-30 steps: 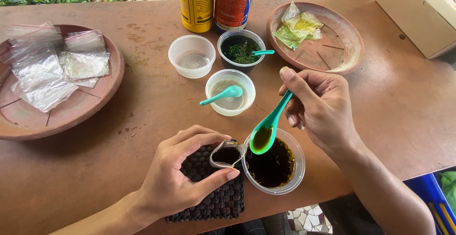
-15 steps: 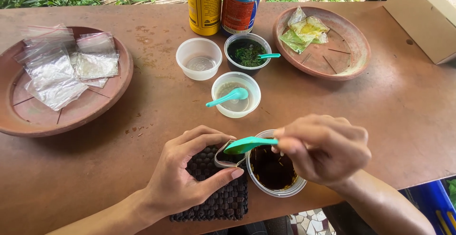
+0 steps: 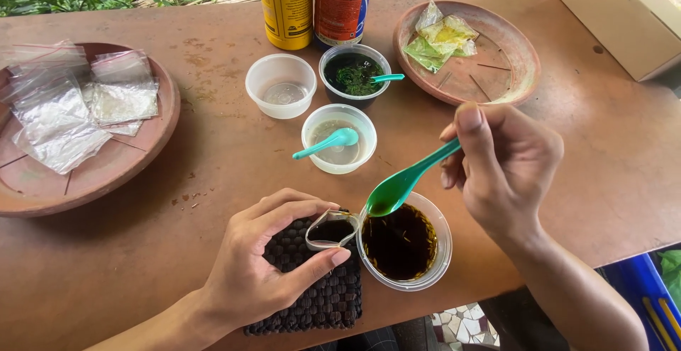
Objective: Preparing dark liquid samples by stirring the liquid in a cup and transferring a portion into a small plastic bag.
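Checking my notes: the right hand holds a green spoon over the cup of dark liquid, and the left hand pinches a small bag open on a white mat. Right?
Not quite. The head view shows the mat is black and woven, not white.

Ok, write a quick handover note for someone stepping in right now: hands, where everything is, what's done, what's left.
Left hand pinches a small clear bag open on the black woven mat; dark liquid already sits in the bag.
Right hand holds the green spoon over the cup of dark liquid, bowl near the bag's mouth.
Done: a few filled bags lie in the right clay dish.
Left: empty bags wait in the left clay dish; this bag is unsealed.
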